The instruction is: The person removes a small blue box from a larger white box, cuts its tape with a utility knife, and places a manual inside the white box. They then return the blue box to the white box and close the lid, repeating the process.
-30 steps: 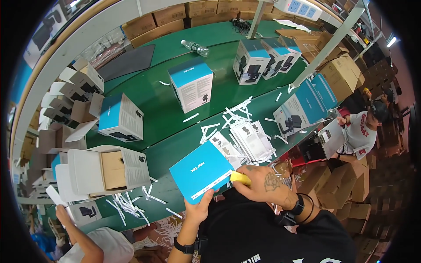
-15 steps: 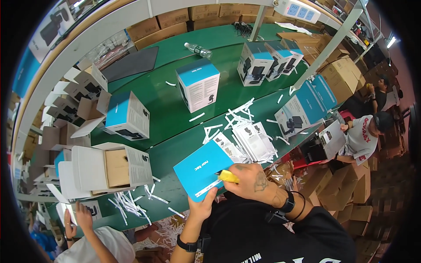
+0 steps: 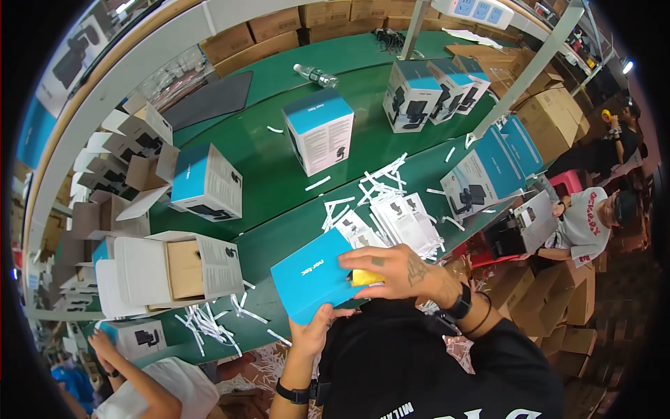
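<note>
A blue product box [image 3: 310, 274] with a white label sits tilted at the near edge of the green table [image 3: 293, 216]. My left hand [image 3: 312, 332] grips its lower edge from below. My right hand [image 3: 394, 272] lies across the box's right side and holds a small yellow tool [image 3: 365, 277] pressed against the box. A stack of white leaflets [image 3: 398, 220] lies just beyond my right hand, with white paper strips scattered around it.
An open white box with a brown insert [image 3: 174, 269] stands left of the blue box. Closed blue-and-white boxes [image 3: 317, 129] stand on the table. A plastic bottle [image 3: 315, 75] lies at the back. Another person's arm [image 3: 132, 380] is lower left; a seated person [image 3: 583, 223] is right.
The blue box has been drawn nearer to me and tilted. My right hand with the yellow tool has slid left across its side. The view has shifted slightly.
</note>
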### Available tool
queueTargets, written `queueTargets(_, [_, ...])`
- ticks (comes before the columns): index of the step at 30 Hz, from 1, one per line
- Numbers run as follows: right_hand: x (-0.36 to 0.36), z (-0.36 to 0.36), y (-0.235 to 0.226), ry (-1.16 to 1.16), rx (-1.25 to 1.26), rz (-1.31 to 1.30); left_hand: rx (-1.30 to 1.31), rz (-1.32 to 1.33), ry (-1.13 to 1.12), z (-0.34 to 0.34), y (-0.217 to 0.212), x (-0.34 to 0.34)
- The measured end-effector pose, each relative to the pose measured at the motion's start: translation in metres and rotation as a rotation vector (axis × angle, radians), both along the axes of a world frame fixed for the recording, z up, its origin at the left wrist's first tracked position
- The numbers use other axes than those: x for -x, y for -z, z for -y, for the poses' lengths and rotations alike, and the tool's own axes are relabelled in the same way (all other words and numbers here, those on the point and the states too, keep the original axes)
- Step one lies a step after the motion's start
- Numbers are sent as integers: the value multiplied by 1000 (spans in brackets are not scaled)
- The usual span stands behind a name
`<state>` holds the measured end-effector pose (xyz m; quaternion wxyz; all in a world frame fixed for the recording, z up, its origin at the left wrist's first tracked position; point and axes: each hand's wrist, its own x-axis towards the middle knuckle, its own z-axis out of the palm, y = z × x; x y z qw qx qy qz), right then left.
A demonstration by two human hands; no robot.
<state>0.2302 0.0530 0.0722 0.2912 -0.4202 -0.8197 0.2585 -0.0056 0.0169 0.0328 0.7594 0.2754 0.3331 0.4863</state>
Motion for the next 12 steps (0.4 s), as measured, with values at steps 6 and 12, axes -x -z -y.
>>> queueTargets(6, [-9,-20,24,-32,-62,-138,-29,-296,145,10,4,20])
queueTargets(12, [-8,-18,47,25,-88,-250,-473,-1078,-255,42,23,49])
